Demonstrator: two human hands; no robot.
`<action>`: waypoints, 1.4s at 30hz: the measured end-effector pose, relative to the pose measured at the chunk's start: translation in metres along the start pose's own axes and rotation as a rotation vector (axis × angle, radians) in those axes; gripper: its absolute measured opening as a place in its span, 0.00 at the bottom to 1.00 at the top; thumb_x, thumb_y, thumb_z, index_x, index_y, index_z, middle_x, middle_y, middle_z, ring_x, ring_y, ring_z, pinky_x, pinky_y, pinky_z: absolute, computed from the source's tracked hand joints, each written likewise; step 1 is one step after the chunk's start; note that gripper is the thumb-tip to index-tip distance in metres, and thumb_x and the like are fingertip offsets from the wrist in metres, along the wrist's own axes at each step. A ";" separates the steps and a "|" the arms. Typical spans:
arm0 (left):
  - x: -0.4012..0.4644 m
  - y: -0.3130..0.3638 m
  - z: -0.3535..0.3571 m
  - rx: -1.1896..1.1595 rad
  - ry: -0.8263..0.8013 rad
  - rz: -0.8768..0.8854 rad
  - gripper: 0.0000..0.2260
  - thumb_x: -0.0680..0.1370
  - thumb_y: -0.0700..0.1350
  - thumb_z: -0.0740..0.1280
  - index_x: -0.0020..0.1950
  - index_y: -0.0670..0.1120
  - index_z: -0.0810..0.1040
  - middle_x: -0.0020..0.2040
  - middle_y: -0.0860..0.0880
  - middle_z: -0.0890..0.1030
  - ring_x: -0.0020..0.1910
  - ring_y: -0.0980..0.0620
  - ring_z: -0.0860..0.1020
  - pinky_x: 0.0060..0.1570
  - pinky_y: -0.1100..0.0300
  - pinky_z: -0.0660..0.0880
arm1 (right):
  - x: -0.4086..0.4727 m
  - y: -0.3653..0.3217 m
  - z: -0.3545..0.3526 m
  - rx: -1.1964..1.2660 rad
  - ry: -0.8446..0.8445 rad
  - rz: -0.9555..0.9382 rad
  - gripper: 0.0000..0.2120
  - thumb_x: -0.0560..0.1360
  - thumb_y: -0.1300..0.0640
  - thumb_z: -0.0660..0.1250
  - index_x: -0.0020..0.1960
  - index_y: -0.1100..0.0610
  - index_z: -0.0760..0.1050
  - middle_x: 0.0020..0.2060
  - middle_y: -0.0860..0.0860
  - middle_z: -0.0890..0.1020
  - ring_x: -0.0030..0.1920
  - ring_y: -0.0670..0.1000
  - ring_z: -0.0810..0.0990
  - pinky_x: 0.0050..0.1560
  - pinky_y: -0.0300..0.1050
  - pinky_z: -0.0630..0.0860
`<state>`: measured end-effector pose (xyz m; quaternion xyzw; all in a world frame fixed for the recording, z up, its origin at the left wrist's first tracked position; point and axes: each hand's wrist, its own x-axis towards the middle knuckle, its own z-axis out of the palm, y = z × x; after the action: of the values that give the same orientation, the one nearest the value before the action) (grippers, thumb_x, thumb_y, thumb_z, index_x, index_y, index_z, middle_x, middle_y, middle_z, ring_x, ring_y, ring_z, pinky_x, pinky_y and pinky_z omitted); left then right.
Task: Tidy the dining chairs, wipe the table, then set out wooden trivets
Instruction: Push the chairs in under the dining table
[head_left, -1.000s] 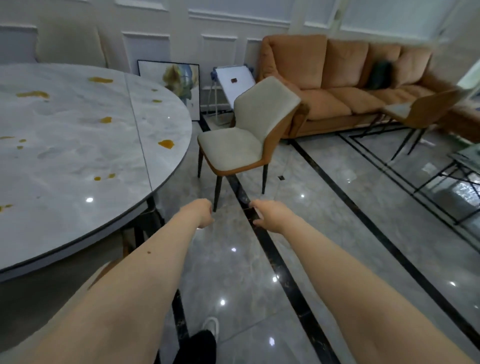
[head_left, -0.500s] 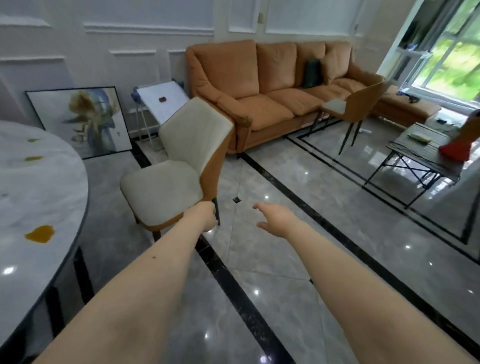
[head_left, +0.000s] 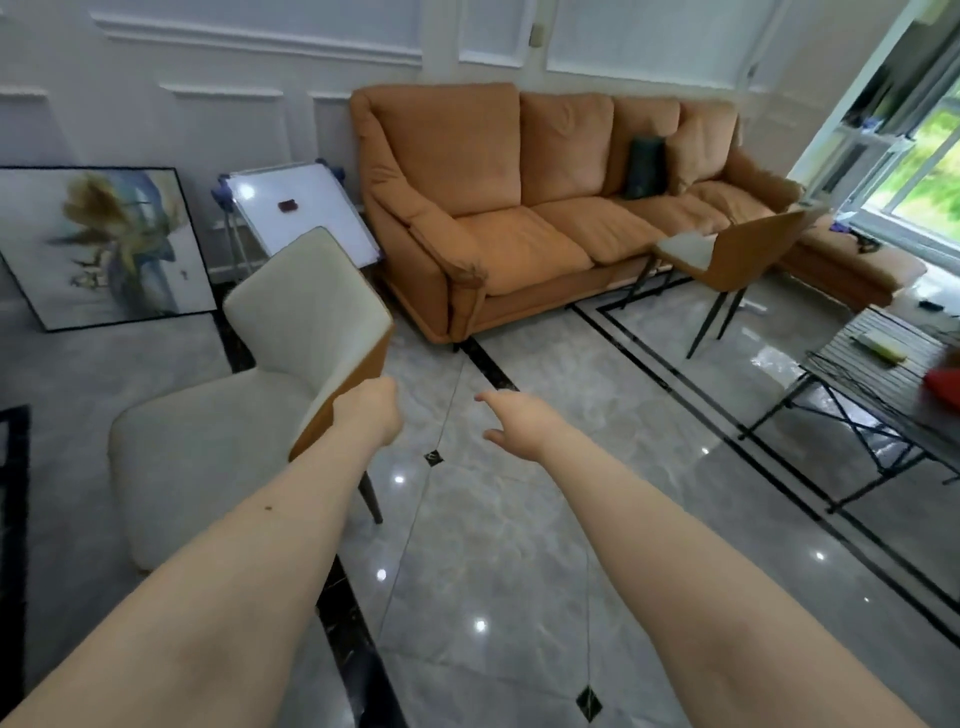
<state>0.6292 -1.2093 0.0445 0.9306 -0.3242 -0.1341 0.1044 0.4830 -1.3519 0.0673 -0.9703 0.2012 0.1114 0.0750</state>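
Two bare hands reach out ahead of us over the glossy grey floor (head_left: 493, 545). Our left hand (head_left: 370, 410) is at the right edge of the near dining chair's (head_left: 270, 364) backrest, fingers curled; it looks to be gripping that orange-backed edge, though the fingertips are hidden behind the hand. Our right hand (head_left: 519, 423) is held in the air just right of the chair, touching nothing, fingers loosely extended with the index pointing forward. The near chair stands to our left, cream seat facing left. A second dining chair (head_left: 737, 260) stands well apart at the right, just in front of the orange sofa (head_left: 545, 208). A framed picture (head_left: 104, 244) and a whiteboard (head_left: 306, 208) lean at the wall behind the near chair. A black-framed low table (head_left: 883, 374) is at far right.
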 end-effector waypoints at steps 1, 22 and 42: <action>0.017 0.002 -0.003 -0.016 0.028 -0.027 0.14 0.79 0.43 0.60 0.64 0.44 0.71 0.64 0.43 0.74 0.62 0.43 0.74 0.56 0.55 0.70 | 0.019 0.007 -0.005 -0.007 -0.008 -0.025 0.26 0.78 0.53 0.64 0.74 0.55 0.60 0.69 0.55 0.69 0.66 0.56 0.71 0.62 0.48 0.68; 0.352 -0.053 -0.062 -0.480 0.032 -0.565 0.23 0.80 0.52 0.61 0.69 0.38 0.67 0.68 0.40 0.71 0.66 0.43 0.71 0.61 0.57 0.67 | 0.505 -0.008 -0.090 -0.190 0.049 -0.738 0.24 0.71 0.60 0.68 0.67 0.58 0.68 0.63 0.56 0.73 0.62 0.59 0.73 0.56 0.50 0.69; 0.366 -0.023 -0.005 -0.752 -0.099 -1.115 0.34 0.68 0.52 0.73 0.72 0.54 0.62 0.67 0.49 0.72 0.62 0.47 0.73 0.63 0.53 0.70 | 0.629 -0.076 -0.072 -0.805 -0.282 -1.600 0.23 0.78 0.59 0.61 0.72 0.48 0.63 0.71 0.51 0.67 0.71 0.55 0.62 0.70 0.68 0.46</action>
<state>0.9203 -1.4220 -0.0238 0.8519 0.2688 -0.3140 0.3215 1.0895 -1.5314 -0.0110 -0.7506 -0.5982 0.2058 -0.1908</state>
